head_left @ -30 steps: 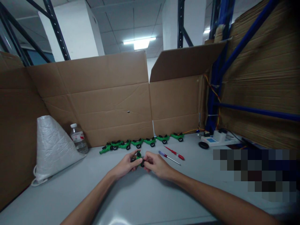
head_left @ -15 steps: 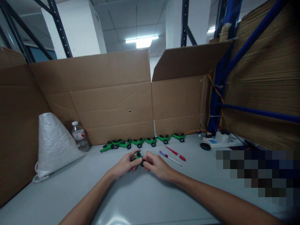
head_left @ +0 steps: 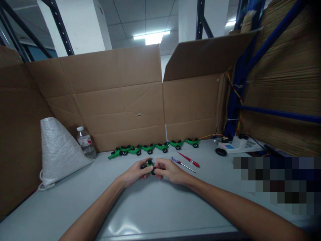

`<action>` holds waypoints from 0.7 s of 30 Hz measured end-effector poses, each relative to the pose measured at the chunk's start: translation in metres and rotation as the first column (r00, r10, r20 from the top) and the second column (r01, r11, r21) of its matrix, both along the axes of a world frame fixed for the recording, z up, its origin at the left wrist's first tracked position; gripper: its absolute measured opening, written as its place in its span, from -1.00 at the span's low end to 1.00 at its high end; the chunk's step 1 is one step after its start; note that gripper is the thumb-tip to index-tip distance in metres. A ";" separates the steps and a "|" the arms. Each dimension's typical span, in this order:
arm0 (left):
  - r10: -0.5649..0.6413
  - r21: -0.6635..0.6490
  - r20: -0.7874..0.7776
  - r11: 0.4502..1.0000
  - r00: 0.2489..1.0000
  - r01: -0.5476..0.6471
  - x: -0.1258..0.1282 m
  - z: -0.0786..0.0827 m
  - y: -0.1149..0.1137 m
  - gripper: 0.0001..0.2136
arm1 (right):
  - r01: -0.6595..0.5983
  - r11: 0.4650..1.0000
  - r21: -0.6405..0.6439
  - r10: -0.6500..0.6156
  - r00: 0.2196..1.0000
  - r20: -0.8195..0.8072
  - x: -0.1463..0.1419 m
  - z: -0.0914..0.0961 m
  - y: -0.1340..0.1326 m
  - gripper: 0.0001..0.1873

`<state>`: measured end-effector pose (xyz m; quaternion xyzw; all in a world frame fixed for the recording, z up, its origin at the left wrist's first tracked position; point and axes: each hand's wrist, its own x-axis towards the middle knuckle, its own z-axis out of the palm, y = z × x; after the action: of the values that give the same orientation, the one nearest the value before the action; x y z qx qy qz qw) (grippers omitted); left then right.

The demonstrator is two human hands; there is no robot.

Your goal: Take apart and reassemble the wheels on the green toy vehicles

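Observation:
Between my two hands, just above the table, is a small green toy vehicle (head_left: 150, 162) with black wheels. My left hand (head_left: 137, 171) is closed on its left side, the thumb lying across the front. The fingers of my right hand (head_left: 166, 170) pinch at a black wheel on its right side. Much of the toy is hidden by my fingers. Behind my hands, several similar green toy vehicles (head_left: 148, 148) with black wheels stand in a row along the cardboard.
A red screwdriver (head_left: 189, 159) and a pen (head_left: 183, 164) lie right of my hands. At the left stand a silvery bag (head_left: 59, 157) and a water bottle (head_left: 86, 142). A white power strip (head_left: 240, 146) with cables sits at the right back. Cardboard walls (head_left: 120, 100) enclose the table (head_left: 82, 197).
The view has tilted slightly downward, so the scene sits a little higher. Both hands keep hold of the toy in nearly the same pose.

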<state>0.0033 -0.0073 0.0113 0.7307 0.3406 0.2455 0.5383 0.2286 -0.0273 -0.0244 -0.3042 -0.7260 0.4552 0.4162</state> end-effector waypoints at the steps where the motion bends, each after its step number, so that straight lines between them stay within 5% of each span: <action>1: -0.009 0.000 -0.002 1.000 1.000 0.009 0.001 0.001 0.000 -0.22 | -0.007 1.000 -0.016 0.007 1.000 -0.009 0.000 0.000 0.000 -0.69; 8: 0.006 -0.018 -0.011 1.000 1.000 -0.006 -0.001 -0.003 0.002 -0.15 | 0.008 1.000 -0.006 -0.008 1.000 -0.010 -0.003 0.000 -0.004 -0.78; 18: 0.062 0.046 -0.056 0.997 0.997 -0.059 0.000 -0.007 0.005 -0.16 | 0.144 0.961 0.234 -0.185 0.969 0.162 0.000 0.012 -0.016 -0.87; 21: 0.140 0.158 -0.046 0.979 0.989 -0.131 0.004 -0.004 0.001 -0.16 | 0.193 0.946 0.260 -0.235 0.962 0.140 0.000 0.012 -0.015 -0.85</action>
<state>0.0074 -0.0066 0.0073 0.7521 0.3847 0.2862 0.4521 0.2286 -0.0420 -0.0123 -0.3654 -0.7715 0.2871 0.4345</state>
